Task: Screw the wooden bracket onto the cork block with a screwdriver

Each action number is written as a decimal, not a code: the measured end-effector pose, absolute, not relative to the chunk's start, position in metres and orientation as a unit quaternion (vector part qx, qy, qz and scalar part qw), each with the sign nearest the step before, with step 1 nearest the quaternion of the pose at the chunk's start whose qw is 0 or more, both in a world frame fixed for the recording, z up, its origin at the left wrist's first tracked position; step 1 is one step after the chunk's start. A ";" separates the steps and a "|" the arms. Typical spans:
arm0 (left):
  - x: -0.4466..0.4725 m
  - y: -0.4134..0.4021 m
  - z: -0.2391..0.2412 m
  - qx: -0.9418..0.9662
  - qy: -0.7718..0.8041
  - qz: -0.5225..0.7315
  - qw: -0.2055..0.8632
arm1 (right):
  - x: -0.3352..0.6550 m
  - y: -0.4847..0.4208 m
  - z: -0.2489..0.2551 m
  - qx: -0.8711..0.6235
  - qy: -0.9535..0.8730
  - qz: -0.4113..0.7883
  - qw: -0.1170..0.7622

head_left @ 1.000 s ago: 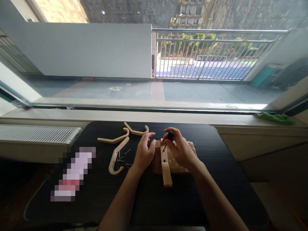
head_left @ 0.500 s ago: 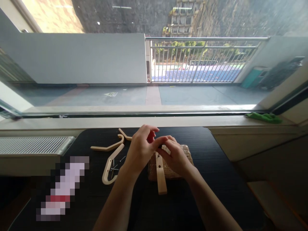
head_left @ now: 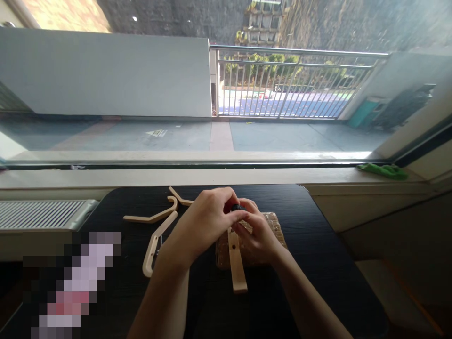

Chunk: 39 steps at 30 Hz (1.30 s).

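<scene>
My left hand is closed, its thumb and fingers curled round a small black object, of which only the dark top shows. My right hand is closed just below and to the right, fingertips bent in against the left thumb; whatever it grips is hidden. Under both hands lies a wooden piece with drilled holes, its flat end pointing toward me and its far end covered by my fingers. It rests on a brown block wrapped in clear plastic.
On the black table, to the left, lie a bent wooden hook with holes, another wooden hook and a further wooden piece. Screws are partly hidden by my left forearm. A green cloth lies on the windowsill.
My left hand has turned over the right one, its fingers curling down, and the black object's top now shows. The view has shifted slightly; the left forearm covers more of the screws.
</scene>
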State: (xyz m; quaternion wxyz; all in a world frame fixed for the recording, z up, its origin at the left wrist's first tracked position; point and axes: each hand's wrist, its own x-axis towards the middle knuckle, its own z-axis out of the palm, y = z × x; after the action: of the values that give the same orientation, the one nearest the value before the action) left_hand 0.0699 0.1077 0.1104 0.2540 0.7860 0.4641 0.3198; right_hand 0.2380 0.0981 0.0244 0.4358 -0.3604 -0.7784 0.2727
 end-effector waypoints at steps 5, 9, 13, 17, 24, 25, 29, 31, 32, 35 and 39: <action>0.070 0.108 0.115 0.787 0.472 0.286 0.276 | 0.239 0.098 0.023 -0.323 -0.742 0.380 0.447; 0.072 0.106 0.119 0.785 0.478 0.265 0.291 | 0.239 0.099 0.020 -0.306 -0.726 0.414 0.456; 0.071 0.105 0.122 0.784 0.485 0.253 0.295 | 0.238 0.099 0.017 -0.317 -0.730 0.408 0.448; 0.070 0.104 0.127 0.788 0.503 0.241 0.259 | 0.238 0.099 0.015 -0.330 -0.744 0.384 0.436; 0.072 0.101 0.131 0.784 0.538 0.217 0.221 | 0.238 0.100 0.014 -0.341 -0.743 0.391 0.423; 0.071 0.101 0.131 0.785 0.537 0.216 0.222 | 0.238 0.100 0.015 -0.341 -0.743 0.392 0.422; 0.068 0.101 0.127 0.795 0.515 0.218 0.235 | 0.239 0.099 0.020 -0.326 -0.732 0.417 0.430; 0.067 0.101 0.125 0.799 0.503 0.220 0.245 | 0.240 0.100 0.021 -0.316 -0.717 0.444 0.434; 0.066 0.101 0.124 0.800 0.499 0.221 0.248 | 0.241 0.101 0.022 -0.312 -0.710 0.457 0.436; 0.064 0.101 0.124 0.804 0.488 0.227 0.253 | 0.243 0.103 0.021 -0.302 -0.691 0.487 0.440; 0.062 0.101 0.123 0.806 0.477 0.232 0.265 | 0.243 0.105 0.019 -0.289 -0.663 0.528 0.445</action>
State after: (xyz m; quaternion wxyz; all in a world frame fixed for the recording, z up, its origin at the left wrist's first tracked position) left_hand 0.0624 0.1006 0.1235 0.2647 0.8057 0.4766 0.2316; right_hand 0.2427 0.1045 0.0188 0.4447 -0.2888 -0.6632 0.5283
